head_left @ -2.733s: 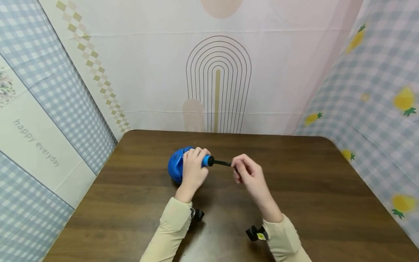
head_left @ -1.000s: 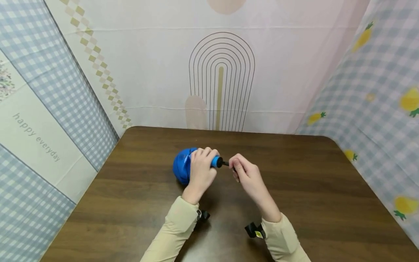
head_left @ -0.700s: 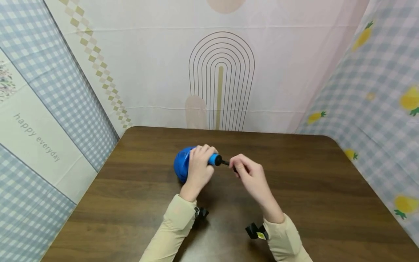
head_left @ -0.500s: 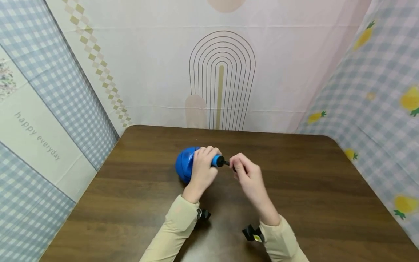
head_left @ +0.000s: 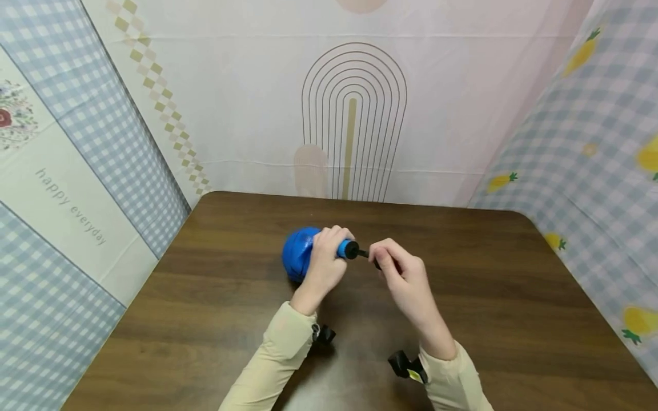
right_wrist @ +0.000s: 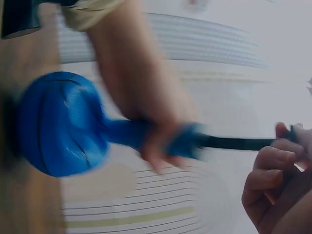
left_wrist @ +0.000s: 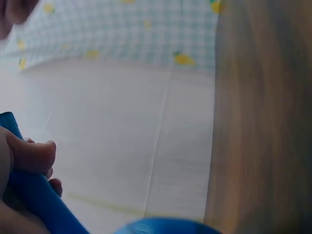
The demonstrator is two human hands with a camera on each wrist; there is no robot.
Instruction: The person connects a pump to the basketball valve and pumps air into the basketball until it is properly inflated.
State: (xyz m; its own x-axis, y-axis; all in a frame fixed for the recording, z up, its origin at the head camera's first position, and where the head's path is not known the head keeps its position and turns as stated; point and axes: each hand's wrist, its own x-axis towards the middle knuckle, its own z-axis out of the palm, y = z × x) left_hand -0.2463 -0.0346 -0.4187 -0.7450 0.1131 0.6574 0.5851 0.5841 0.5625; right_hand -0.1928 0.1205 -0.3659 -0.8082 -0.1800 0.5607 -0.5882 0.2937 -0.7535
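A blue ball (head_left: 297, 254) with dark seam lines rests on the table, its side sunken in around the pump, as the right wrist view shows. A blue hand pump (head_left: 342, 249) points out of the ball's right side. My left hand (head_left: 326, 260) grips the pump's barrel, fingers and thumb wrapped round it, also seen on the barrel (left_wrist: 41, 201) in the left wrist view. From the barrel's black end cap a thin black rod (right_wrist: 236, 142) sticks out. My right hand (head_left: 403, 273) holds the handle at the rod's end with curled fingers, which hide most of it.
The brown wooden table (head_left: 216, 319) extends around both arms. A white patterned cloth (head_left: 247, 103) hangs behind it, with checked cloths (head_left: 555, 142) at the sides. Black wrist cameras (head_left: 406, 364) protrude from both cuffs.
Since 2.7 seconds ago the rod's exposed length has shortened, with the hands closer together; it varies slightly in the later frames. Ball, pump and hands sit farther right as the view shifts.
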